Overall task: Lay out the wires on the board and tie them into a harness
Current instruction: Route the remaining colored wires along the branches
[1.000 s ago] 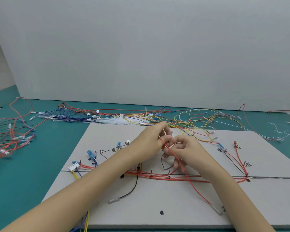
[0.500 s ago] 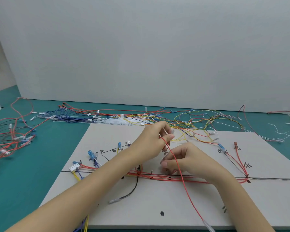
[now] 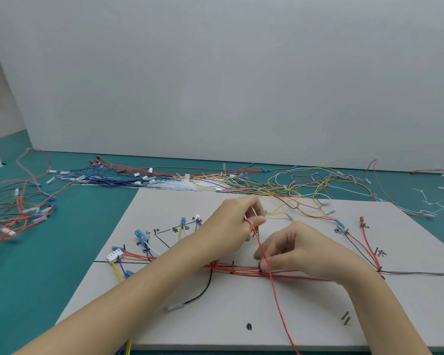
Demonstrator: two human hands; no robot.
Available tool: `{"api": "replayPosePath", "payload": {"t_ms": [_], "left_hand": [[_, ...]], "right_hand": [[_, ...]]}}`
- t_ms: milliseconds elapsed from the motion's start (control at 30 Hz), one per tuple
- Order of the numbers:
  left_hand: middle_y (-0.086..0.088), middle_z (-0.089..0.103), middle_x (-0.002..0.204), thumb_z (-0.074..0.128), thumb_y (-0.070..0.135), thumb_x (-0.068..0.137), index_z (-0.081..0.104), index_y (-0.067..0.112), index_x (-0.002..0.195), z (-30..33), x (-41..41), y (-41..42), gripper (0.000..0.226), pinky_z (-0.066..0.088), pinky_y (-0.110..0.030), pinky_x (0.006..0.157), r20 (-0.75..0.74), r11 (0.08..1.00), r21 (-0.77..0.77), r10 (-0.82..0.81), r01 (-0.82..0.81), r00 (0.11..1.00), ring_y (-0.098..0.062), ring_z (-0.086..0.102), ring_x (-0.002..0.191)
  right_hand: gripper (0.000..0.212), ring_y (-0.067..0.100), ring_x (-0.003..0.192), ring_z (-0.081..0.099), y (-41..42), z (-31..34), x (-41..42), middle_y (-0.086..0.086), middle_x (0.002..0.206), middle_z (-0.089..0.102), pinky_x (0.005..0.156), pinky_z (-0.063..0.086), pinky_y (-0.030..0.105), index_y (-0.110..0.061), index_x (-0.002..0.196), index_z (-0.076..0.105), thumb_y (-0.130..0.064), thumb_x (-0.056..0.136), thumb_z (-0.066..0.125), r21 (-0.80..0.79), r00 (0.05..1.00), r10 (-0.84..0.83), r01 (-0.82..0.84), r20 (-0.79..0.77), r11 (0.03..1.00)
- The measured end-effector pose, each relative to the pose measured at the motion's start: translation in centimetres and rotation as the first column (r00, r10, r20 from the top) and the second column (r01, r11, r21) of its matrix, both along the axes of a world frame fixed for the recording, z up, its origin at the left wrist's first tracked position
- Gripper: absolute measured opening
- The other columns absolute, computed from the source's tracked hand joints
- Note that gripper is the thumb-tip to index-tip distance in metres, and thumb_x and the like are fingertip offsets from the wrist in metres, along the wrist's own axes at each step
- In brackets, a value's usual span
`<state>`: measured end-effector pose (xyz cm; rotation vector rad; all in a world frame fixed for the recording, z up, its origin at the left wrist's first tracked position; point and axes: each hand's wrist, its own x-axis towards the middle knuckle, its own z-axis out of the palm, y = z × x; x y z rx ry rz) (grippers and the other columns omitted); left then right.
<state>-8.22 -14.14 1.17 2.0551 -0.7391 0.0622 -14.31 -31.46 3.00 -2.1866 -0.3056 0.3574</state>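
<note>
1. A person's two bare hands work over a pale grey board [image 3: 241, 316] that lies flat on a teal worktop [image 3: 36, 290], seen from a head-worn camera looking forward and down.
2. The left hand [image 3: 231, 226] is raised above the middle of the board, thumb and fingers pinching the upper end of a loose red wire [image 3: 274, 285]; a thin pale strip is also nipped in the same fingers, though what it is cannot be told.
3. The right hand [image 3: 300, 254] sits lower, just right of the left, its curled fingertips gripping the same red wire where it crosses the red wire bundle [image 3: 241, 270].
4. From there the loose red wire runs down across the board and off its near edge.
5. The bundle lies along a drawn black line across the board, reaching from a white connector [image 3: 114, 255] at left to a junction at right where a grey wire [image 3: 420, 273] leads off.
6. Blue terminals [image 3: 140, 235] and handwritten marks dot the board's left half; a black wire [image 3: 203, 290] trails toward the near edge.
7. Behind the board, loose wires [image 3: 292, 185] in red, yellow, blue and white sprawl over the worktop before a plain white wall [image 3: 215, 85].
</note>
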Motion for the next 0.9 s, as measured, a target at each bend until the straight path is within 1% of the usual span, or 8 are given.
{"api": "replayPosePath", "payload": {"t_ms": [67,200,300,433,567,667,800,900], "left_hand": [[0.012,0.061,0.071,0.061,0.015,0.093,0.06,0.017,0.089,0.0,0.3,0.3,0.005,0.052,-0.028,0.058,0.019,1.0,0.018,0.008,-0.009,1.0,-0.005,0.058,0.054],[0.016,0.061,0.068,0.067,0.014,0.089,0.064,0.019,0.084,-0.4,1.2,0.8,0.007,0.044,-0.019,0.057,0.024,0.998,0.056,0.013,-0.014,1.0,0.004,0.055,0.057],[0.019,0.06,0.069,0.069,0.013,0.087,0.066,0.021,0.083,-0.7,1.8,1.1,0.009,0.04,-0.014,0.056,0.032,0.995,0.098,0.026,-0.029,0.999,0.009,0.054,0.058],[0.021,0.059,0.073,0.069,0.017,0.087,0.063,0.027,0.079,-0.8,2.4,1.5,0.014,0.038,-0.017,0.059,0.044,0.985,0.164,0.052,-0.059,0.998,0.013,0.053,0.06],[0.021,0.058,0.079,0.065,0.022,0.09,0.066,0.023,0.087,-0.7,2.6,1.2,0.003,0.041,-0.026,0.069,0.156,0.952,0.265,0.112,-0.151,0.981,0.004,0.051,0.071],[0.018,0.06,0.085,0.064,0.022,0.091,0.068,0.021,0.094,-0.4,2.6,1.1,0.006,0.041,-0.026,0.072,0.178,0.941,0.284,0.136,-0.183,0.975,-0.003,0.055,0.081],[0.014,0.068,0.099,0.062,0.022,0.092,0.069,0.022,0.096,-0.2,2.5,0.9,0.008,0.037,-0.026,0.074,0.237,0.912,0.348,0.138,-0.217,0.962,-0.01,0.054,0.097],[0.012,0.07,0.108,0.059,0.018,0.094,0.067,0.018,0.097,0.2,2.7,0.7,0.009,0.039,-0.027,0.08,0.256,0.889,0.42,0.077,-0.182,0.964,-0.014,0.057,0.101]], "right_hand": [[0.007,0.021,0.086,0.069,-0.2,0.2,0.1,0.003,0.088,0.074,0.082,0.055,0.034,-0.015,0.069,0.076,-0.015,0.074,0.082,-0.075,0.998,-0.044,0.048,0.054,0.996],[0.016,0.005,0.07,0.062,-0.2,0.3,0.1,-0.002,0.087,0.067,0.061,0.044,0.014,-0.021,0.063,0.072,-0.026,0.071,0.085,-0.207,0.986,-0.078,0.107,0.144,0.972],[0.016,0.001,0.066,0.06,0.1,0.2,0.2,-0.003,0.083,0.066,0.06,0.045,0.013,-0.023,0.064,0.07,-0.026,0.074,0.082,-0.251,0.988,-0.062,0.097,0.143,0.963],[0.012,0.007,0.068,0.063,0.5,0.0,0.3,-0.005,0.08,0.065,0.07,0.051,0.024,-0.022,0.068,0.071,-0.024,0.078,0.076,-0.281,0.988,-0.064,0.102,0.14,0.954],[0.01,0.004,0.062,0.061,0.7,-0.3,0.4,-0.006,0.073,0.068,0.068,0.053,0.027,-0.02,0.07,0.071,-0.019,0.08,0.074,-0.255,0.987,-0.082,0.115,0.136,0.96],[0.012,0.004,0.061,0.06,0.7,-0.6,0.5,0.0,0.075,0.07,0.069,0.054,0.032,-0.02,0.071,0.07,-0.014,0.08,0.072,-0.236,0.987,-0.09,0.119,0.131,0.964],[0.014,0.003,0.059,0.059,0.7,-0.8,0.6,0.0,0.075,0.07,0.066,0.053,0.029,-0.021,0.069,0.069,-0.013,0.079,0.073,-0.218,0.987,-0.091,0.118,0.132,0.969],[0.014,0.003,0.06,0.059,0.6,-1.0,0.6,-0.001,0.075,0.07,0.067,0.053,0.031,-0.021,0.068,0.07,-0.013,0.078,0.073,-0.21,0.986,-0.098,0.126,0.137,0.969]]}}
